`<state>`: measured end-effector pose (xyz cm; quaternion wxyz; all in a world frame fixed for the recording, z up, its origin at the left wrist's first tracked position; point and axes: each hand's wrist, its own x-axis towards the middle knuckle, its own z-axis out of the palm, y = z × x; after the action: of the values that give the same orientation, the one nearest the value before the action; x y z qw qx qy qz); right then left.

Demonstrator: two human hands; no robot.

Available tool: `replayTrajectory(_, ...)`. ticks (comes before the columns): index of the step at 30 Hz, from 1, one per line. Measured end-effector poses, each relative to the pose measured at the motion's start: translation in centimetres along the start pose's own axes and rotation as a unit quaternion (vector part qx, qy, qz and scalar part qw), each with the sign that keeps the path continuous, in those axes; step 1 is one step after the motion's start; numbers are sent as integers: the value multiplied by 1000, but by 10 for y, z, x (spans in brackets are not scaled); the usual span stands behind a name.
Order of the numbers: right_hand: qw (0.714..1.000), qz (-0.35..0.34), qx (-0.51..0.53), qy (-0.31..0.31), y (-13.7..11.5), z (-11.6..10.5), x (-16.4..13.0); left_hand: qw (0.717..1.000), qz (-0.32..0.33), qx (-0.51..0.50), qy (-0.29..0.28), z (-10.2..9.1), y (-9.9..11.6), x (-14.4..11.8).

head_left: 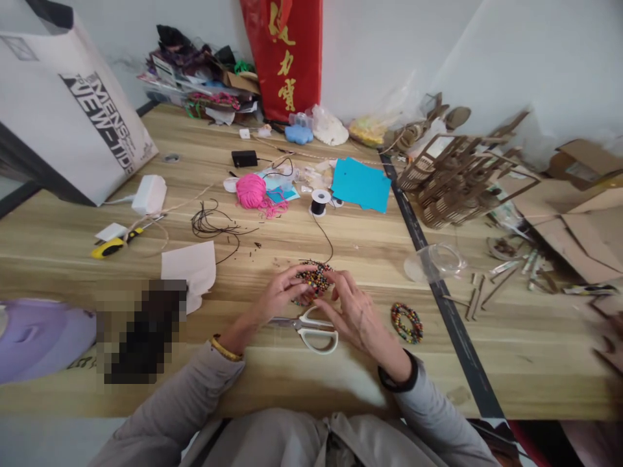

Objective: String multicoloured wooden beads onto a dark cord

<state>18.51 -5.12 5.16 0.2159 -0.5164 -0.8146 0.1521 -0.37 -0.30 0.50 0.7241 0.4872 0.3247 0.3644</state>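
Observation:
A bunched strand of small multicoloured beads is between my two hands, over the table. My left hand has its thumb and fingers closed on the left side of the beads. From the other side, the curled fingers and thumb of my right hand hold the strand too; the exact grip is partly hidden. White-handled scissors lie just below my hands, blades pointing left. To the right of my right hand rests a coiled beaded bracelet. A black cord runs from a spool down to the beads.
Pink yarn, blue sheets and loose black cords lie farther back. On the left are a yellow cutter, white paper and a large bag. Wooden racks and cardboard stand at right.

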Motion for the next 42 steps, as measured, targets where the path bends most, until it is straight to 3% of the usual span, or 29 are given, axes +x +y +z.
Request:
replayTrajectory(4,998,-22,31,-49,8,8,2,997,7,53,-52,8,-5,-4)
replayTrajectory(9,999,-9,33,-37,9,16,-1,989,31,125,-72,15,-5,-9)
replayTrajectory(13,999,0,11,-42,0,10,-6,976,66,197,-69,20,-5,-12)
replayTrajectory(17,1000,15,-4,-21,0,-5,-15,973,56,217,-62,21,-4,-12)
replayTrajectory(23,988,132,-10,84,28,-34,-38,971,67,224,43,20,2,-8)
replayTrajectory(28,948,261,64,172,56,-53,-63,961,93,255,59,18,3,-8)
replayTrajectory(32,916,329,83,212,81,-54,-90,961,106,244,68,18,4,-8)
replayTrajectory(36,917,374,-29,138,98,-46,-113,964,109,232,67,19,4,-9)
replayTrajectory(42,893,380,-241,1,93,-46,-120,963,108,237,70,19,6,-10)
